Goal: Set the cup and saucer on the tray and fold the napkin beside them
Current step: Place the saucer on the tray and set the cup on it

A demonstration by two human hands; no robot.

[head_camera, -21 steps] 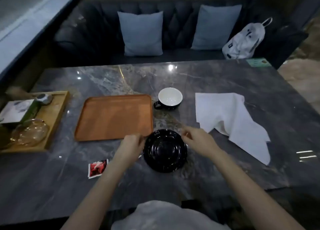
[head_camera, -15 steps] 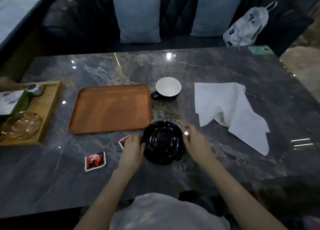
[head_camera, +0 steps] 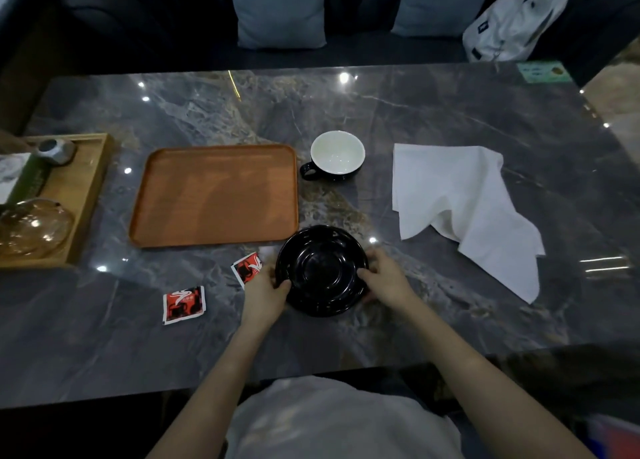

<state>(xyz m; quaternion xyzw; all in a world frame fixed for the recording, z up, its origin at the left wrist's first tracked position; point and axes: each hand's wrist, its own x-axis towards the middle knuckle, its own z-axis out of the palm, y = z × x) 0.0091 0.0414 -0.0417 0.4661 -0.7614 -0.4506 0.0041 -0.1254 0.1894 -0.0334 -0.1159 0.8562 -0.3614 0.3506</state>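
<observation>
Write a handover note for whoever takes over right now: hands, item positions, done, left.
Left hand and right hand grip opposite edges of the black saucer, which is at the table's near side, just off the orange tray's near right corner. I cannot tell whether it is lifted yet.
Cup stands upright on the table beside the tray's far right corner. Napkin lies unfolded and rumpled to the right. The tray holds nothing.
Done: nothing placed.
Left: saucer onto tray, cup onto saucer, fold napkin beside them.
</observation>
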